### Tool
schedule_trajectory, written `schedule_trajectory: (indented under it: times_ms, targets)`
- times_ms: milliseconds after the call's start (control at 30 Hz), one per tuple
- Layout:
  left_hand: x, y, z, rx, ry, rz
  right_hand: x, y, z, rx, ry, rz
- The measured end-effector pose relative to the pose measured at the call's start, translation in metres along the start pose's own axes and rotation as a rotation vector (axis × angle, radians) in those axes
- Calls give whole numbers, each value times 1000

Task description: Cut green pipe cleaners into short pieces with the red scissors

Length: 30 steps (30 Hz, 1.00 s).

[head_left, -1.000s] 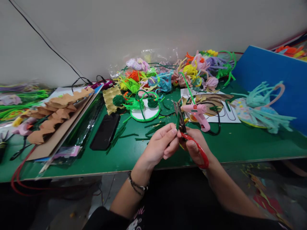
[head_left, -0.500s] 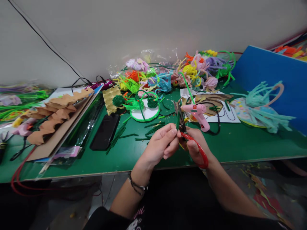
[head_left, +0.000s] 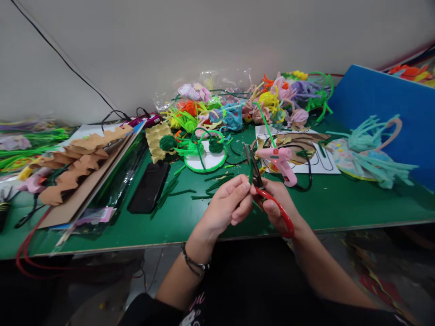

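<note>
My left hand [head_left: 233,199] pinches a short dark green pipe cleaner [head_left: 251,173] that points upward. My right hand [head_left: 277,203] is wrapped round the red handles of a pair of scissors [head_left: 277,206]. The scissor blades lie right beside the pipe cleaner, their tips pointing away from me; whether they touch it I cannot tell. Just beyond the hands, a pink glue gun [head_left: 280,160] rests with a green pipe cleaner standing up behind it. Cut dark green pieces [head_left: 166,194] lie on the table left of my hands, near a white disc with a green rim [head_left: 209,160].
A black phone [head_left: 148,188] lies left of the cut pieces. Cardboard and egg-carton strips [head_left: 81,158] cover the table's left side. Colourful pipe-cleaner pompoms [head_left: 231,113] pile along the wall. At right, a turquoise pompom piece [head_left: 369,151] leans near a blue board [head_left: 384,108].
The scissors have shifted very slightly in my right hand, and their blades sit a little closer to the pipe cleaner. My left hand stays almost still.
</note>
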<state>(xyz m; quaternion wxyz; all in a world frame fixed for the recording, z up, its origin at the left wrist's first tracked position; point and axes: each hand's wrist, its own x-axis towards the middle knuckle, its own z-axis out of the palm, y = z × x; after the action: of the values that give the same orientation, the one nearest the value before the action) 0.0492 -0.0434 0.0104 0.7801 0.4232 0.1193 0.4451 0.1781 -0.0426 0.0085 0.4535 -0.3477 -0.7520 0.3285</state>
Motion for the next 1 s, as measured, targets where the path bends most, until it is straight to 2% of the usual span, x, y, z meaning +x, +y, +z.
schedule_trajectory:
  times_ms: [200,633,833,1000]
  targets:
    - [0,0,0,3,5,-1,-1,-3,-1,-2,2,-28]
    - [-1,-1,-1,17,6,25,-2,1,0,5,50,15]
    - [-2,0,0,39,8,19,-1,1,-3,-37,101,105]
    - [1,3,-2,115,80,19,-1,12,-6,27,214,164]
